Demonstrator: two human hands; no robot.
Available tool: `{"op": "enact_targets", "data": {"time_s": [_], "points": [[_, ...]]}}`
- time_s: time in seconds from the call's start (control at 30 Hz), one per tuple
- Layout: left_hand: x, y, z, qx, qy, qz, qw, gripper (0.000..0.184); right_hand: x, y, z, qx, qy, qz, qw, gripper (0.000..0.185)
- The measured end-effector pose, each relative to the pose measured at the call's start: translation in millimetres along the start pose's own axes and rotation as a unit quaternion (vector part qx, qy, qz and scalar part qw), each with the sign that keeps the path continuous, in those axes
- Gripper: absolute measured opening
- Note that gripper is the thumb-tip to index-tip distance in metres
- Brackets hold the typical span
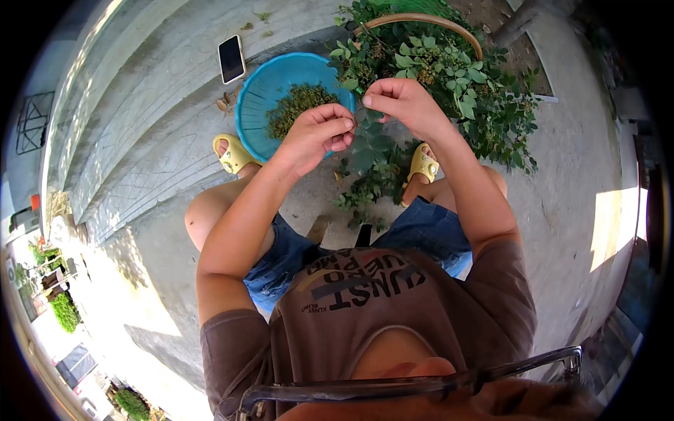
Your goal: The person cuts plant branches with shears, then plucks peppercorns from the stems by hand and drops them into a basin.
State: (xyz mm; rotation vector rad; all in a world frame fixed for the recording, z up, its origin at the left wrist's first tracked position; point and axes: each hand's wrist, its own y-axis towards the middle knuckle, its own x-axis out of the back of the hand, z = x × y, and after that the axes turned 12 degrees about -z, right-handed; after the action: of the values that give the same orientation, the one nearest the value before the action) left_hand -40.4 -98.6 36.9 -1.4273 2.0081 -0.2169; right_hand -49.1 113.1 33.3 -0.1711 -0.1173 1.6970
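Note:
My left hand [319,137] is closed in a pinch above the right rim of a blue plastic basin [256,105]. What its fingertips hold, if anything, is too small to make out. A heap of small green berry or seed clusters [298,105] lies in the basin. Just right of it, my right hand [405,107] has thumb and forefinger pinched together, at the top of a leafy sprig [372,144] that hangs between the two hands. Beyond the right hand is a large pile of leafy branches [456,77] with small clusters among the leaves.
A brown curved handle [421,19] arches over the branches. A phone [231,59] lies on the concrete step left of the basin. My feet wear yellow clogs [234,154] on either side. Concrete steps [133,105] run along the left, and more cut leaves lie between my legs.

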Motion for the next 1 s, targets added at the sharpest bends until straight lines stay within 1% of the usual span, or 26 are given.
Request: {"op": "enact_targets", "data": {"time_s": [0.03,0.07,0.1,0.2,0.23,0.27,0.3,0.33,0.4,0.43,0.47,0.53,0.57,0.6,0.67,0.7,0.73,0.8,0.83,0.87,0.9,0.93,0.97,1.0], "points": [[0,1,1,-0.007,0.000,-0.002,1.000,0.004,0,-1,2,0.025,-0.028,0.002,0.999,0.019],[1,3,3,0.008,0.019,-0.005,1.000,0.003,-1,-3,3,0.033,-0.084,0.002,0.996,0.015],[5,8,5,0.020,0.041,-0.008,0.999,0.002,-4,-6,5,0.082,-0.146,-0.007,0.986,0.014],[15,24,11,0.077,0.118,-0.021,0.990,0.004,-10,-9,-5,0.246,-0.295,-0.025,0.923,0.011],[22,33,13,0.064,0.120,-0.030,0.990,0.004,-13,-8,-9,0.267,-0.321,-0.033,0.908,0.011],[28,40,13,0.105,0.136,-0.010,0.985,0.004,-15,-8,-13,0.284,-0.345,-0.042,0.894,0.012],[34,49,15,0.149,0.153,0.010,0.977,0.004,-15,-7,-15,0.283,-0.352,-0.053,0.891,0.011],[33,55,10,0.144,0.155,0.005,0.977,0.004,-13,-5,-17,0.290,-0.348,-0.052,0.890,0.011],[28,71,2,0.160,0.120,0.000,0.980,0.004,-7,1,-19,0.250,-0.331,-0.094,0.905,0.011],[32,84,0,0.156,0.091,-0.005,0.984,0.005,-4,3,-16,0.238,-0.311,-0.104,0.914,0.011],[41,98,-1,0.155,0.090,-0.008,0.984,0.005,-2,4,-11,0.238,-0.310,-0.102,0.915,0.011],[62,130,-4,0.113,0.102,-0.051,0.987,0.005,2,4,0,0.231,-0.277,-0.109,0.926,0.010],[72,146,-9,0.099,0.074,-0.085,0.989,0.006,5,3,4,0.195,-0.293,-0.064,0.934,0.010],[86,162,-16,0.072,0.043,-0.121,0.989,0.005,5,3,-2,0.192,-0.294,-0.064,0.934,0.010],[128,210,-24,0.012,-0.010,-0.171,0.985,0.004,7,5,-17,0.210,-0.365,0.046,0.906,0.011],[141,225,-35,-0.023,-0.039,-0.220,0.974,0.006,6,5,-16,0.217,-0.397,0.078,0.888,0.008],[161,246,-44,-0.042,-0.073,-0.257,0.963,0.008,4,5,-20,0.203,-0.402,0.069,0.890,0.008],[189,282,-69,-0.058,-0.090,-0.356,0.928,0.008,4,4,-33,0.208,-0.408,0.119,0.881,0.006],[208,301,-80,-0.072,-0.106,-0.377,0.917,0.006,6,4,-42,0.200,-0.413,0.136,0.878,0.003],[216,312,-93,-0.095,-0.127,-0.397,0.904,0.006,8,4,-45,0.185,-0.419,0.124,0.880,0.003],[237,329,-103,-0.106,-0.165,-0.396,0.897,0.006,9,4,-48,0.179,-0.419,0.155,0.877,0.004],[250,341,-111,-0.130,-0.146,-0.400,0.895,0.022,11,5,-50,0.176,-0.417,0.187,0.872,0.006],[210,315,-134,-0.084,-0.094,-0.455,0.881,0.051,13,5,-54,0.168,-0.408,0.207,0.873,0.007],[210,318,-136,-0.076,-0.092,-0.450,0.885,0.051,15,5,-52,0.159,-0.409,0.202,0.875,0.007]]}}
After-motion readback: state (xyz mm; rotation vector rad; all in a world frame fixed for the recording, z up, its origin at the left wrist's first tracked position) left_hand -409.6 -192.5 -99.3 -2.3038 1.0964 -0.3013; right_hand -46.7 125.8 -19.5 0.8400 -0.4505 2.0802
